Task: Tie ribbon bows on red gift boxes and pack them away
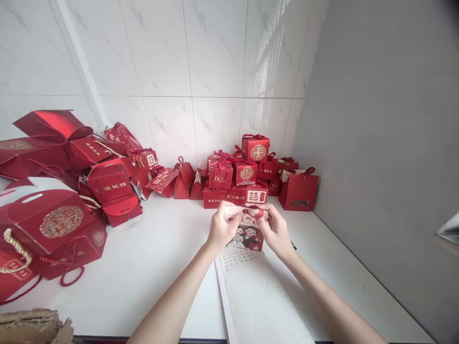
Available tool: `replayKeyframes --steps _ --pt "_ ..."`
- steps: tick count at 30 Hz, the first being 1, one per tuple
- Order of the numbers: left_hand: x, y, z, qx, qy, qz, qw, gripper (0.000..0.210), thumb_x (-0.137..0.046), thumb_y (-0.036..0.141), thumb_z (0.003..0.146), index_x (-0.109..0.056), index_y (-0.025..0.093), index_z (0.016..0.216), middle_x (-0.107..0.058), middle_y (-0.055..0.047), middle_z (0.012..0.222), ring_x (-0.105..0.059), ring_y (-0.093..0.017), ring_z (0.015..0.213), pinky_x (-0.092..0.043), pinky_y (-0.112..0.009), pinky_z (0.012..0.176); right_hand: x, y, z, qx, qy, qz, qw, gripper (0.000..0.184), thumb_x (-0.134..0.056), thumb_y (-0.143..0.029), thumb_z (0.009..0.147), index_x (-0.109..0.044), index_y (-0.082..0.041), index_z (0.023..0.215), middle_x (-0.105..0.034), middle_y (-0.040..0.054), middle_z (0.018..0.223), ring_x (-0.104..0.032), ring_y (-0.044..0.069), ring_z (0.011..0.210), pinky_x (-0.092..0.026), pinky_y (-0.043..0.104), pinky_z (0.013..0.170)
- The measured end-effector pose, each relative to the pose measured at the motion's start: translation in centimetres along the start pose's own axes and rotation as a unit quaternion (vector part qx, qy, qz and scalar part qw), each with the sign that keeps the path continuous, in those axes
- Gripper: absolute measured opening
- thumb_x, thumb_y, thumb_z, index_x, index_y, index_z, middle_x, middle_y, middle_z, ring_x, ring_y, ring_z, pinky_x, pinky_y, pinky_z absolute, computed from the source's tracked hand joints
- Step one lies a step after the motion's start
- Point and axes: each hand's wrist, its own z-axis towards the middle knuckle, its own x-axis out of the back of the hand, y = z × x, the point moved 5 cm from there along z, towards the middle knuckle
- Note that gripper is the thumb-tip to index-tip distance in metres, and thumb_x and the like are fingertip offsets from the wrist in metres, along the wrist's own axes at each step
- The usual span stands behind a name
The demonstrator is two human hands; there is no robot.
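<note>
A small gift box (247,235) printed with a cartoon bride and groom stands upright at the far end of an open notebook (265,291). Its front is white and red, and its top edge is partly covered by my fingers. A dark red ribbon (258,212) loops over the top of the box. My left hand (225,229) is closed, with thumb and fingers pinching the ribbon at the top left. From the right, my right hand (275,231) pinches the ribbon beside its loop. The exact ends of the ribbon are hidden by my fingers.
Red gift boxes with ribbon bows (255,149) are stacked against the tiled wall. A large heap of red boxes (114,186) with cord handles fills the left side. Brown crumpled material (32,325) lies at the lower left. A grey panel (380,143) bounds the right.
</note>
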Motion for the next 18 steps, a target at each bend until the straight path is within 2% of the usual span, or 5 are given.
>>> replayKeyframes --steps 5,8,10,14,18 --pt "0.7 0.9 0.4 -0.051 0.004 0.046 0.998 0.014 -0.061 0.025 0.075 -0.052 0.018 0.085 -0.063 -0.002 0.079 -0.063 -0.015 0.074 -0.051 -0.026 0.062 -0.2 -1.2 1.0 -0.026 0.052 0.004 0.998 0.014 -0.053 -0.032 0.078 -0.056 -0.019 0.073 -0.059 0.0013 0.070 -0.053 0.016 0.064 -0.041 0.026 0.059" --pt "1.0 2.6 0.6 -0.163 0.008 0.110 0.980 0.031 -0.064 0.021 0.070 -0.055 0.017 0.100 -0.061 -0.008 0.100 -0.060 -0.020 0.095 -0.051 -0.034 0.081 -0.8 -0.8 1.1 -0.070 0.030 0.041 0.996 0.018 -0.054 -0.035 0.078 -0.053 -0.019 0.069 -0.054 -0.0017 0.060 -0.045 0.012 0.050 -0.034 0.023 0.048" --pt "0.9 3.3 0.8 -0.202 -0.008 0.130 0.971 0.036 -0.067 0.023 0.069 -0.056 0.018 0.104 -0.061 -0.008 0.103 -0.058 -0.021 0.099 -0.049 -0.037 0.086 -1.2 -0.4 0.9 -0.089 0.010 0.064 0.994 0.023 -0.053 -0.039 0.080 -0.051 -0.019 0.069 -0.048 -0.0045 0.052 -0.037 0.009 0.043 -0.029 0.022 0.044" --pt "0.5 3.0 1.2 -0.148 -0.012 0.106 0.983 0.013 -0.065 0.027 0.075 -0.061 0.020 0.085 -0.067 -0.004 0.086 -0.064 -0.017 0.083 -0.053 -0.030 0.074 -1.3 -0.4 0.5 -0.034 0.006 0.055 0.998 0.024 -0.046 -0.041 0.086 -0.053 -0.019 0.079 -0.049 -0.0029 0.060 -0.038 0.009 0.044 -0.031 0.022 0.043" --pt "0.6 2.5 1.1 -0.105 0.019 0.053 0.993 0.016 -0.065 0.028 0.076 -0.052 0.020 0.080 -0.065 0.002 0.071 -0.065 -0.012 0.065 -0.053 -0.022 0.060 -1.2 -0.6 0.1 0.049 0.005 0.027 0.998 0.015 -0.044 -0.033 0.089 -0.049 -0.022 0.099 -0.058 0.0016 0.078 -0.052 0.013 0.057 -0.040 0.024 0.048"
